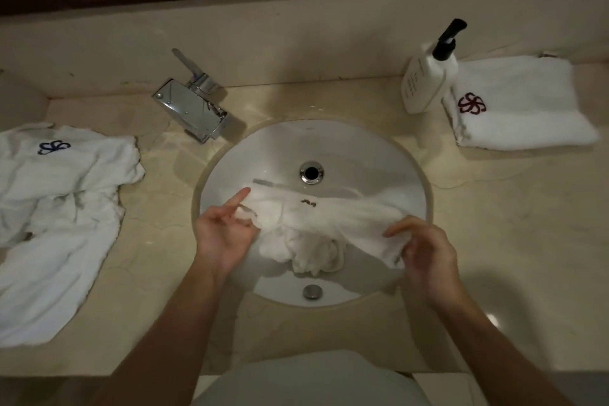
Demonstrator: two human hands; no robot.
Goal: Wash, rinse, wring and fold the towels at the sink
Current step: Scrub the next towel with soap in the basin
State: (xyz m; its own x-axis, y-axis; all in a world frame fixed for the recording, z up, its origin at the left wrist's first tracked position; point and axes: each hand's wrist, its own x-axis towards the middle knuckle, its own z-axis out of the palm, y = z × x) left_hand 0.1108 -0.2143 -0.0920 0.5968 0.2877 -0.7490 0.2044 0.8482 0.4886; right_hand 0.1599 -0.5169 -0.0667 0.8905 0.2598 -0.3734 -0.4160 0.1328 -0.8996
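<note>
— Where is the towel point(323, 224) being worked on?

— Over the sink point(389, 155), stretched between both hands. Its long axis runs left to right across the basin, the middle sagging in a bunched lump toward the near rim.

— And each grip?

— The left hand point(224, 237) pinches the left end, forefinger sticking out toward the faucet point(191, 109). The right hand point(425, 250) has its fingers curled round the right end (the edge there is blurred).

— Which hand is nearer the bulk?

— I'd say the left; the lump hangs just beside it. Any twist to wring would likely turn about that left-right axis.

— The other towels?

— One crumpled towel with a blue emblem point(59, 208) lies on the bench at left; a folded towel with a red emblem point(520, 105) lies at right, touching the soap bottle point(425, 82).
</note>
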